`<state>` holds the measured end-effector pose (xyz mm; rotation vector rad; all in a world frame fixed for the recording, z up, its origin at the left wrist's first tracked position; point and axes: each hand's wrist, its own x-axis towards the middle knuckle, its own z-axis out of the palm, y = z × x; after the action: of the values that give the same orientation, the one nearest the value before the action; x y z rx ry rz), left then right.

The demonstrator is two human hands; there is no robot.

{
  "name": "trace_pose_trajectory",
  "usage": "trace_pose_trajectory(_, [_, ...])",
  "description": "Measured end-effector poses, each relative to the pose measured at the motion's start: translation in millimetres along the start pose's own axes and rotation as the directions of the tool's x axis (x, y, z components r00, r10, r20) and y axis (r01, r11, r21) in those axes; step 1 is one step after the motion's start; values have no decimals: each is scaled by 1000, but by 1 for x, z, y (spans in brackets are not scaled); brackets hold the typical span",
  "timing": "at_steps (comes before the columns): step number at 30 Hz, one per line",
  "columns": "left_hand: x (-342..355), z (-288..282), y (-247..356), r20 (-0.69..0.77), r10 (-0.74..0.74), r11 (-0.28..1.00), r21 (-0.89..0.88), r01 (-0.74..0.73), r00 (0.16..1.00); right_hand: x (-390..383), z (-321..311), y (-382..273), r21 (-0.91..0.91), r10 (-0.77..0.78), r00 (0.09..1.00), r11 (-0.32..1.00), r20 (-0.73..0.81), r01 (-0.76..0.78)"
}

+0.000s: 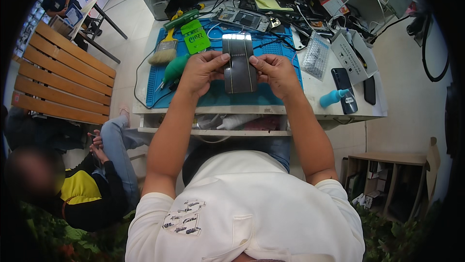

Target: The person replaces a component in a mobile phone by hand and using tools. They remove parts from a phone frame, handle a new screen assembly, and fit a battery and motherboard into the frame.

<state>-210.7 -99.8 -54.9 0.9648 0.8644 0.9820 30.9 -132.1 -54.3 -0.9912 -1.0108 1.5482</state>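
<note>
A dark smartphone (pixel 240 75), long side toward me, is held above the blue repair mat (pixel 208 95). My left hand (pixel 201 70) pinches its left edge, thumb on the face. On the opposite edge my right hand (pixel 277 70) grips it in the same way. Pale lines run down the phone's surface, and its top reflects light. Left of my left hand lie a green air blower (pixel 175 69), a wide paintbrush (pixel 165 51) and a bright green card (pixel 195 36). Beyond the phone rests an opened phone with its inner parts exposed (pixel 243 19).
Cables and loose parts crowd the back of the bench. At right are bubble wrap (pixel 316 56), a white box (pixel 352 58), a blue bottle (pixel 333 98) and two dark phones (pixel 344 90). An open drawer (pixel 227 124) sits below. A person (pixel 87 184) sits at left near a wooden bench (pixel 63 73).
</note>
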Motion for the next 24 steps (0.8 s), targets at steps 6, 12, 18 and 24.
trace_pose_trajectory(6, [5, -4, -7, -3, -52, 997, -57, 51, 999, 2, -3, 8, 89, 70, 997, 994, -11, -69])
trace_pose_trajectory(12, [6, -3, -11, -2, -116, 985, -128, 115, 993, 1, 1, 5, 173, 154, 988, 973, -3, -151])
trace_pose_trajectory(18, [11, -6, -17, 7, -167, 974, -154, 166, 986, 3, 0, 9, 224, 187, 982, 957, 19, -186])
trace_pose_trajectory(24, [13, -5, -17, 5, -184, 971, -152, 183, 983, 3, 2, 8, 257, 202, 979, 946, 15, -199])
